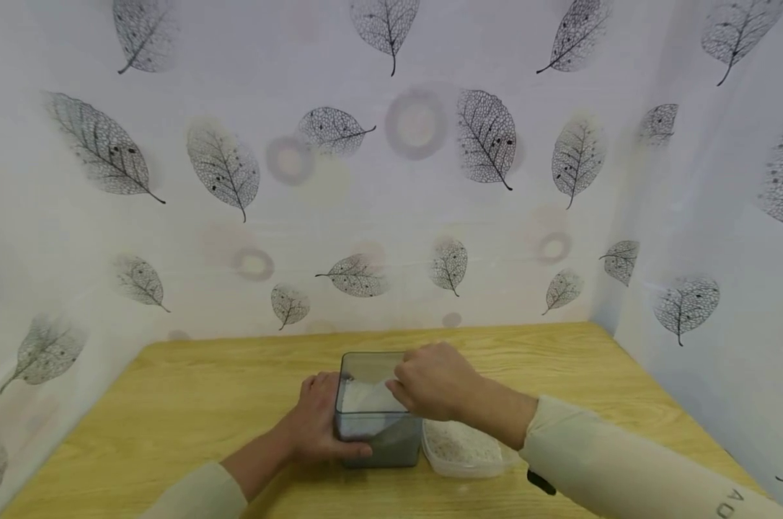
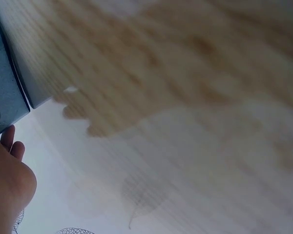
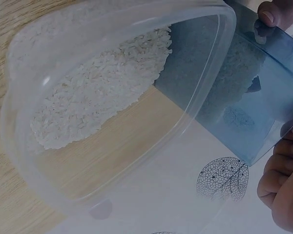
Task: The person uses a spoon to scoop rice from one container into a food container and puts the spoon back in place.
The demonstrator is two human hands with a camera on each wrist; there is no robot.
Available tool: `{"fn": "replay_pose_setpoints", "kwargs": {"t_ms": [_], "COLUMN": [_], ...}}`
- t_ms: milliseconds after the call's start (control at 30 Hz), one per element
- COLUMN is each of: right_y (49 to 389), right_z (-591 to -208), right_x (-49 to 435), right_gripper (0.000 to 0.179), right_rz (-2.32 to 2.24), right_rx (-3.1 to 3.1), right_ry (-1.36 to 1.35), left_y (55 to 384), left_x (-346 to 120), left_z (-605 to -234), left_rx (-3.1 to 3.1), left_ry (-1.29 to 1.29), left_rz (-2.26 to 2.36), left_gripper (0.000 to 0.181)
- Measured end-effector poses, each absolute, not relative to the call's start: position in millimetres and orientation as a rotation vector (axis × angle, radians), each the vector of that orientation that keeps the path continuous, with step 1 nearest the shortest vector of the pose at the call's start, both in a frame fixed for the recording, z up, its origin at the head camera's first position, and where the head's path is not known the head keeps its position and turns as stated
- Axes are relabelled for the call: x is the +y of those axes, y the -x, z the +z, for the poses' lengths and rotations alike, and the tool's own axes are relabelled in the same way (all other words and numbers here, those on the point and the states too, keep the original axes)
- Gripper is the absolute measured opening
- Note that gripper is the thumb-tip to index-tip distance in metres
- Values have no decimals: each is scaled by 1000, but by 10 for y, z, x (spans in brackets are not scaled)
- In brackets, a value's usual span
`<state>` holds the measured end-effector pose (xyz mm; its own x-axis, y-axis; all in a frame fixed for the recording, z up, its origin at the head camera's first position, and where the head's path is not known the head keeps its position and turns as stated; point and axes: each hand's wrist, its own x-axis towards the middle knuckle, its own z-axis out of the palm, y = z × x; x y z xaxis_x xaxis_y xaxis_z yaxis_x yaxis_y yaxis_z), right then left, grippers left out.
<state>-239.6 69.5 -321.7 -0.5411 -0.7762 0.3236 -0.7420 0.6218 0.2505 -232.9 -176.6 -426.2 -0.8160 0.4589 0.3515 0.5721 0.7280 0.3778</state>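
Observation:
A square, see-through grey box (image 1: 381,447) stands on the table, with white grains that look like rice inside. My left hand (image 1: 316,422) grips its left side, thumb along the front and fingers toward the back. Over the box's right rim, my right hand (image 1: 433,382) has its fingers curled and its thumb pointing down. It seems to pinch a pale thing, mostly hidden by the hand. Beside the box on the right sits a clear plastic tub (image 3: 205,92) with white rice (image 3: 107,87) in it, partly under my right forearm.
The wood-grain table (image 1: 223,396) meets a leaf-printed sheet (image 1: 417,209) at the back and both sides. A small black object (image 1: 541,481) shows under the right sleeve.

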Motion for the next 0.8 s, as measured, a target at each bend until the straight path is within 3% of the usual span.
{"fn": "replay_pose_setpoints", "kwargs": {"t_ms": [367, 800], "right_y": [2363, 2339], "right_z": [-3236, -3184], "right_x": [697, 733], "right_gripper": [50, 37], "right_rz": [56, 415], "right_rx": [-2519, -2763], "right_ry": [-1071, -897], "left_y": [2329, 2326], "left_x": [-1759, -1761], "left_z": [-4238, -4246], "left_rx": [-2696, -2689], "left_ry": [825, 824], "left_rz": [-707, -704], "left_gripper": [107, 104]}}
